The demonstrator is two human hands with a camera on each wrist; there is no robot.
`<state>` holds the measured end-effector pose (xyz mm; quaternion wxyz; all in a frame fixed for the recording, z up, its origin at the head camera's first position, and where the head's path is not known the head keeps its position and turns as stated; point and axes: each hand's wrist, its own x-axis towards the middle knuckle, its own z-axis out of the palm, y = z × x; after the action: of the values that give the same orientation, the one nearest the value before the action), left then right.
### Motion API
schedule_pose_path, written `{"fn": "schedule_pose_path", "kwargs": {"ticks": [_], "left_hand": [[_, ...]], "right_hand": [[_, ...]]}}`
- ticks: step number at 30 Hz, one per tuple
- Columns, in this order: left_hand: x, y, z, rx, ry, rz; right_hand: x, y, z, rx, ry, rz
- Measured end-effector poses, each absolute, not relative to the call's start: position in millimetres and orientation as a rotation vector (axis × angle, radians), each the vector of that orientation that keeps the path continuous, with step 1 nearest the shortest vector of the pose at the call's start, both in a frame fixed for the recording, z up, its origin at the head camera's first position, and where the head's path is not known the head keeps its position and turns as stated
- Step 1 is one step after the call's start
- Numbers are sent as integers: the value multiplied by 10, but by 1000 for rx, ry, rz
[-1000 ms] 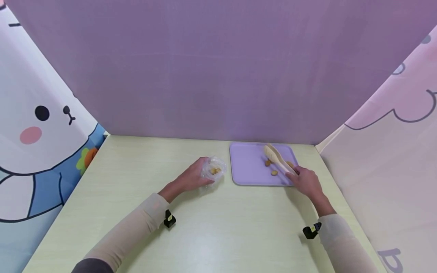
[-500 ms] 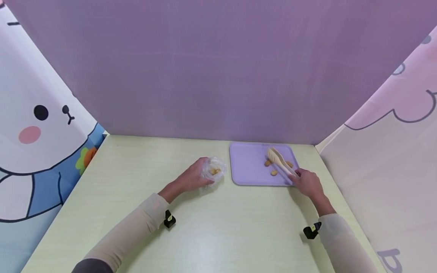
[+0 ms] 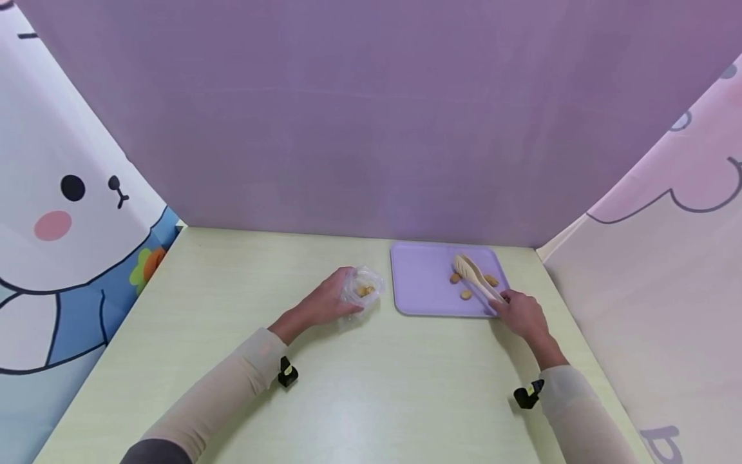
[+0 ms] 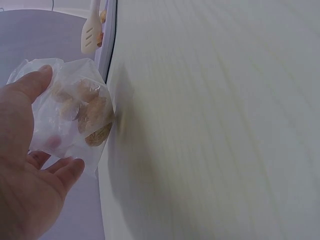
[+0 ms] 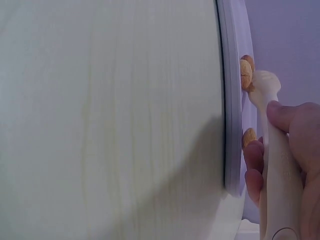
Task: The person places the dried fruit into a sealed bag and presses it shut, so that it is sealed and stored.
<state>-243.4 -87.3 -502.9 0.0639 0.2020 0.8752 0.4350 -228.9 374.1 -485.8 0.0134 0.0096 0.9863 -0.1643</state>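
Observation:
My left hand holds a clear plastic bag by its sides, its mouth facing up. Several brown nuts lie inside the bag. My right hand grips cream-coloured tongs, whose slotted heads are low over a purple tray. Loose nuts lie on this tray: one nut beside the tong heads, another nut nearer the front rim, and a third nut to the right. In the right wrist view, the tong end appears against a nut; whether it is pinched cannot be told.
The pale wood-grain table stretches in front of the tray and bag. A purple backdrop rises along its far edge. Printed cloth walls stand at both sides. A small black camera is strapped at each wrist.
The tongs have shifted slightly right and toward the person, and their heads have come closer together. The left hand and the bag stay in place.

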Motion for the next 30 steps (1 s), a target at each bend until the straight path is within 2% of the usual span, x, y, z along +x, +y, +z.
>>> {"fn": "schedule_pose_path", "kwargs": {"ticks": [30], "left_hand": [[-2438,-869,-5007,611,2634,1308]], "right_hand": [[-2278,3707,-4784,-13,3144,-558]]}}
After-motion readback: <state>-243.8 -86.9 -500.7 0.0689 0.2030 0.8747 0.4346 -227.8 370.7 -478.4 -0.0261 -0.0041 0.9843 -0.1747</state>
